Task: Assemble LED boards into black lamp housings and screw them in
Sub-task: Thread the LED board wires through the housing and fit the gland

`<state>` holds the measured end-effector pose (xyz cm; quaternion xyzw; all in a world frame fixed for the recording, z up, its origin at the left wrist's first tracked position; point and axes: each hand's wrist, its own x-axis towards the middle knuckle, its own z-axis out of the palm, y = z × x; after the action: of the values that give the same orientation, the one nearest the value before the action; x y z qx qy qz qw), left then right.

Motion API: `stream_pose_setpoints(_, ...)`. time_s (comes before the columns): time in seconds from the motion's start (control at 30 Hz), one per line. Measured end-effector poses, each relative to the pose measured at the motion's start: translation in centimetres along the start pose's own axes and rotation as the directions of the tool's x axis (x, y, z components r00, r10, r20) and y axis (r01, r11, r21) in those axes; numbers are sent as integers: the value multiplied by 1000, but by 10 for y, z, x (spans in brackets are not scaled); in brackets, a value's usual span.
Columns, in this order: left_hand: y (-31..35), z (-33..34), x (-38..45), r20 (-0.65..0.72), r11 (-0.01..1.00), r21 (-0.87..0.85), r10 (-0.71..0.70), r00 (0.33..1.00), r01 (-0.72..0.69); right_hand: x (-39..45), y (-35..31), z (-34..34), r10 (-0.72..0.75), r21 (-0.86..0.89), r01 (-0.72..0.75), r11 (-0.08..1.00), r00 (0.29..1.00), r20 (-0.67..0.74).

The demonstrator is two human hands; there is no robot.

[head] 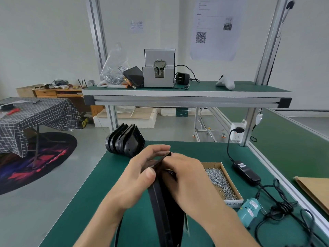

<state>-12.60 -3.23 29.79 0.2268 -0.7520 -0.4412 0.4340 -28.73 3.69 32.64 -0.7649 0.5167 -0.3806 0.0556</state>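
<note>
Housing in hand: a black lamp housing (161,202) held on edge over the near middle of the green workbench (99,184), its rim facing the camera; its inner face is turned toward the right hand and mostly hidden.
Left hand: the left hand (140,173) grasps the housing's upper end, thumb pressed on the near rim and fingers wrapped over the far edge.
Right hand: the right hand (185,177) lies against the housing's inner side, fingers curled at the top edge; whether it pinches the housing or something small there, I cannot tell.
Spare housings: a stack of black housings (124,140) leans on edge at the bench's far left corner, well apart from the hands.
Screw box: an open cardboard box (229,177) just right of the right hand holds a heap of small silver screws (218,177).
Driver: a teal electric screwdriver (249,212) lies near the box's front corner, beside tangled black cable (284,209).
Upper shelf: a grey screw feeder (159,68) stands there, next to a clear bag of screws (114,68).
</note>
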Motion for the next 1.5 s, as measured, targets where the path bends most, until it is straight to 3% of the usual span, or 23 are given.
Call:
stream_pose_setpoints(0.17,3,-2,-3,-20,996,-90,15,1000,-17,-3,6,-6,-8,153,6,988,1000,15)
stream_pose_setpoints(0.33,7,1,-5,-40,999,-36,13,999,-14,-8,10,3,185,409,-130,903,978,-97)
stream_pose_setpoints(0.53,8,1,-4,-16,996,-84,-7,1000,5,-7,10,7,142,425,-96,900,987,-77)
stream_pose_setpoints(0.67,9,4,-3,-1,1000,-24,-8,1000,8,-5,13,3,125,388,-100,916,991,-42)
stream_pose_setpoints(0.73,7,6,-2,-14,998,-66,-11,1000,11,-8,14,4,164,383,-126,915,984,-68)
stream_pose_setpoints(0.83,5,7,-2,-44,989,-145,-18,999,11,-14,14,5,256,516,-178,838,963,-83)
stream_pose_setpoints(0.93,5,11,-1,-28,992,-128,-26,999,22,-18,12,8,193,386,-99,917,957,-215)
stream_pose_setpoints(1.07,5,12,-1,-26,995,-102,-16,1000,13,-15,7,11,122,315,-39,948,961,-249)
stream_pose_setpoints(1.13,4,10,-2,-34,994,-113,-3,999,-1,-16,8,12,119,315,-51,948,972,-201)
stream_pose_setpoints(1.27,0,8,-4,-46,996,-90,-15,999,11,-24,13,19,169,260,-171,950,985,32)
stream_pose_setpoints(1.33,-1,10,-3,-21,999,-38,-4,1000,3,-27,16,22,161,233,-168,958,986,50)
stream_pose_setpoints(1.43,-2,11,-2,-25,990,-138,7,1000,-11,-33,17,22,205,368,-142,919,969,-136)
stream_pose_setpoints(1.5,-4,10,-2,-33,972,-233,-3,999,-4,-39,24,21,244,366,-129,922,927,-286)
